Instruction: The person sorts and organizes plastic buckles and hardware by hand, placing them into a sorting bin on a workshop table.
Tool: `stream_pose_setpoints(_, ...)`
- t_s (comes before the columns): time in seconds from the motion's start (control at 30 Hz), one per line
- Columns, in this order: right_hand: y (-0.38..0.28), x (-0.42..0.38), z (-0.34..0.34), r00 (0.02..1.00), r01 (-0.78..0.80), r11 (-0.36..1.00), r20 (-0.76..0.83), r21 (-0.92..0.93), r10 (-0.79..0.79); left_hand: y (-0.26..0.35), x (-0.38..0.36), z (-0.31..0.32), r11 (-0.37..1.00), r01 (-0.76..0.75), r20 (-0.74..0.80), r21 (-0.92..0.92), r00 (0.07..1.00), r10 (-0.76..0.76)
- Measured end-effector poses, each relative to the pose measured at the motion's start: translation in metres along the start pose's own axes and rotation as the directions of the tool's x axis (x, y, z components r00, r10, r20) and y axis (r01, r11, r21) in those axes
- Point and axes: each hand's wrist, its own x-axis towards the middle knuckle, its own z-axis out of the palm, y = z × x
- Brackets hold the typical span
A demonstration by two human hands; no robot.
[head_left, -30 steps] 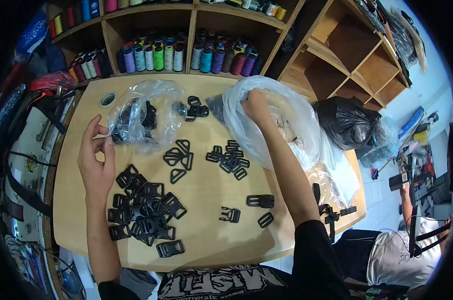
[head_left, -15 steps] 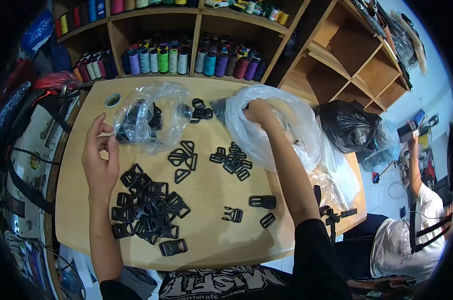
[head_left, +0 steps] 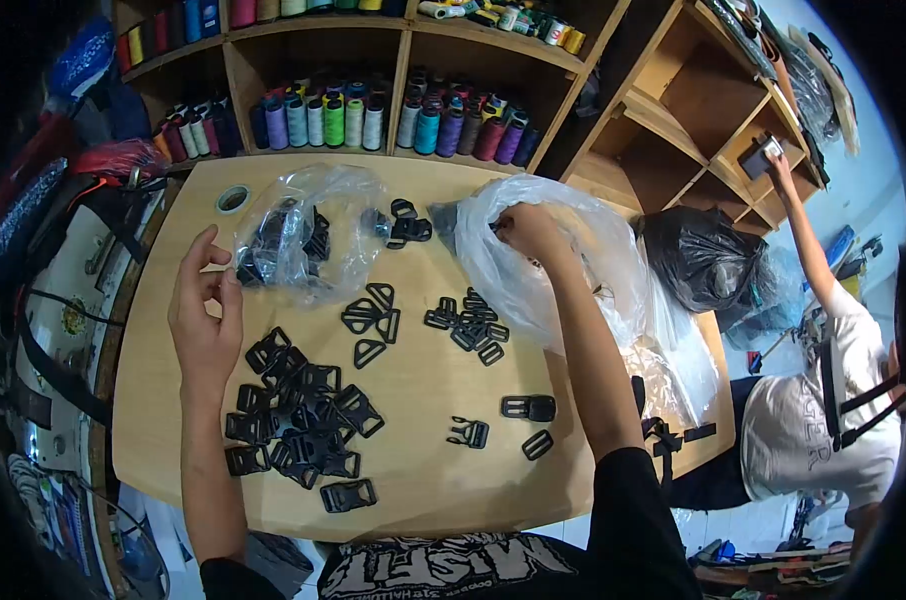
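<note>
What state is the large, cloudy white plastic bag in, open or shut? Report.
Open: the bag gapes wide, the person's bare right hand at its mouth.

From my end I saw the translucent whitish bag [head_left: 508, 293] rumpled and open-mouthed on the bench [head_left: 413, 480]; left of it, a clear bag [head_left: 348, 235] lay slack around black plastic parts [head_left: 270, 247].

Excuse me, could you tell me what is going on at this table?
A person has their right hand at the mouth of a large plastic bag; what the fingers grip, if anything, is hidden. Their left hand is raised beside a smaller clear bag of black parts, with nothing visible in it. On the table lie a pile of black buckles, some triangular rings and a cluster of slider buckles. At right, a co-worker holds up a small object.
</note>
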Motion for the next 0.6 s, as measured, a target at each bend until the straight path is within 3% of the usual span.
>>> stream_pose_setpoints(0.17,-0.004,-0.003,0.000,0.998,0.065,0.998,-0.002,-0.002,-0.065,-0.002,0.000,-0.001,1.000,-0.006,0.002,0.003,1.000,0.006)
stream_pose_setpoints(0.23,-0.004,-0.005,0.001,0.993,0.098,0.990,-0.059,-0.103,-0.105,0.000,0.001,-0.001,1.000,0.006,0.008,-0.010,1.000,-0.006)
stream_pose_setpoints(0.37,0.002,-0.001,0.009,0.977,0.143,0.989,-0.152,-0.046,-0.148,-0.002,0.000,0.001,1.000,0.006,0.002,-0.006,1.000,-0.006)
stream_pose_setpoints(0.43,-0.013,-0.005,-0.006,1.000,-0.019,0.999,0.002,-0.051,0.019,-0.002,0.000,0.001,1.000,-0.006,0.002,-0.006,1.000,0.006)
stream_pose_setpoints(0.57,-0.013,-0.009,-0.017,1.000,-0.022,1.000,0.021,0.001,0.022,-0.004,0.001,-0.001,1.000,-0.001,0.011,-0.019,1.000,0.001)
stream_pose_setpoints(0.6,-0.009,-0.010,-0.021,1.000,0.021,0.996,-0.003,0.084,-0.020,-0.004,0.001,-0.001,1.000,0.001,0.010,-0.019,1.000,-0.001)
